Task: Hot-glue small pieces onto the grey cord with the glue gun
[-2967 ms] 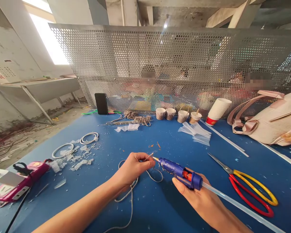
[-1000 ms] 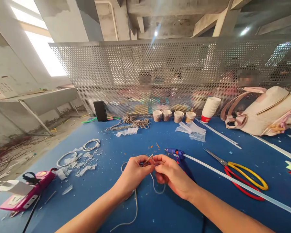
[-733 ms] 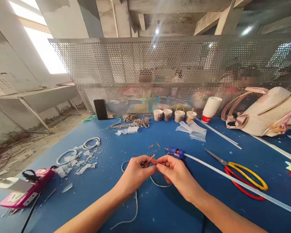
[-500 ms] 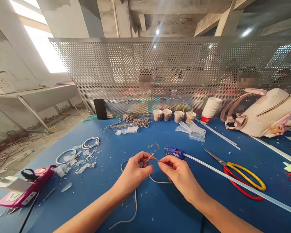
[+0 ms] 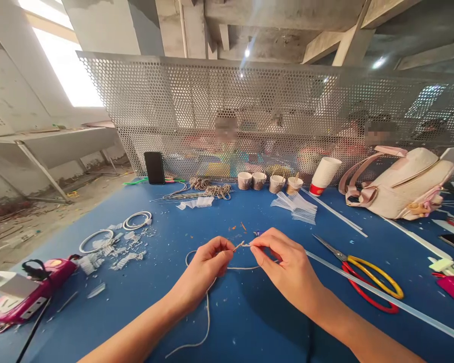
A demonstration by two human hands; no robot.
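My left hand (image 5: 212, 262) and my right hand (image 5: 283, 259) face each other over the blue table, fingertips a short gap apart. Each pinches part of a thin beige cord (image 5: 243, 245); a brownish tip sticks out from the left fingers. A length of the same cord loops on the table beneath and trails toward the front edge. Behind my right hand, a blue glue gun (image 5: 258, 233) is mostly hidden, and a long clear glue stick (image 5: 386, 293) runs out to the right. Scissors (image 5: 344, 258) with one yellow and one red handle lie right of that hand.
Paper cups (image 5: 277, 184), a cup stack (image 5: 325, 176), a phone (image 5: 155, 168) and cord bundles (image 5: 215, 190) line the perforated screen (image 5: 196, 101). A pink bag (image 5: 404, 181) stands right. White cable coils (image 5: 137, 221), plastic scraps and a magenta power strip (image 5: 41, 290) lie left.
My right hand has risen slightly and turned, now covering most of the glue gun. The cord piece between the fingertips has become more level. The view has shifted slightly.
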